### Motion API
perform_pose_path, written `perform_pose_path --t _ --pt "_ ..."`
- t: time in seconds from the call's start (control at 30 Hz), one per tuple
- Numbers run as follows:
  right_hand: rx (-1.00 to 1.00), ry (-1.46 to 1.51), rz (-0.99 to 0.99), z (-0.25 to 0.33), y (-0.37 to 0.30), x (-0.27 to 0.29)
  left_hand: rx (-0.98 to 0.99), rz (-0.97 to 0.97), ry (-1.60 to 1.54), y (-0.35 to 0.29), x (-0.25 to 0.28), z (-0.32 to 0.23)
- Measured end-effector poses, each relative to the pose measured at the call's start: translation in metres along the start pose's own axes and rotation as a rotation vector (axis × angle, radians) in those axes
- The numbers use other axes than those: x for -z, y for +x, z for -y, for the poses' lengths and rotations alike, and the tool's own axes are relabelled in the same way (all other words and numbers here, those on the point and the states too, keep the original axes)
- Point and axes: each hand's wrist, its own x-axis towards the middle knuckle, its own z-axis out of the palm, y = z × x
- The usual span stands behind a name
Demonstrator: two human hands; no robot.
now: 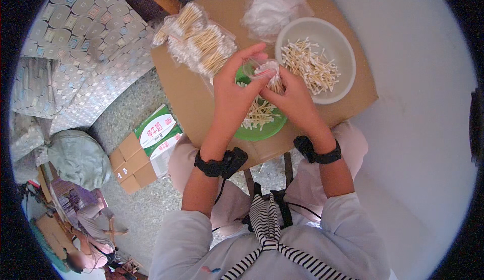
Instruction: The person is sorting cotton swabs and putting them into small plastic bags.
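A small clear plastic bag (pixel 266 68) with cotton swabs (pixel 275 84) in it is held between my two hands, above a green bowl. My left hand (pixel 237 86) curves around the bag's left side, its thumb pressed against the plastic. From the right, the fingers of my right hand (pixel 293 97) pinch the lower part around the swabs. Loose cotton swabs (pixel 262 113) lie in the green bowl (pixel 254 135), which my hands partly cover. Just to the right stands a white bowl (pixel 347 53) with many more loose swabs (pixel 310 66).
Filled bags of swabs (pixel 204 43) are piled at the table's far left. Clear plastic bags (pixel 277 5) lie at the back. Cardboard (pixel 365 91) covers the tabletop. A wall (pixel 413 103) rises at right. Flattened cartons (pixel 146 151) lie on the floor; another person (pixel 93 250) sits at lower left.
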Motion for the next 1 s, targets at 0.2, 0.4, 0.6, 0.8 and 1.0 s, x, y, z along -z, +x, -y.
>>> perform_pose_path --t 0.2,0.4,0.6,0.8,1.0 --pt "0.067 0.079 0.233 -0.013 -0.002 -0.005 -0.095 0.125 0.033 0.003 0.008 0.001" --pt "-0.007 -0.040 0.350 0.000 -0.001 -0.001 -0.063 0.293 -0.014 0.002 0.008 0.006" --pt "-0.034 -0.120 0.348 0.007 -0.002 -0.005 0.093 0.202 -0.090 -0.001 0.003 0.004" --pt "0.110 -0.065 0.264 -0.003 -0.007 -0.013 0.153 0.242 -0.102 -0.001 0.007 0.003" --pt "0.123 -0.147 0.268 -0.005 -0.007 -0.011 0.337 0.380 -0.298 0.001 0.012 0.005"
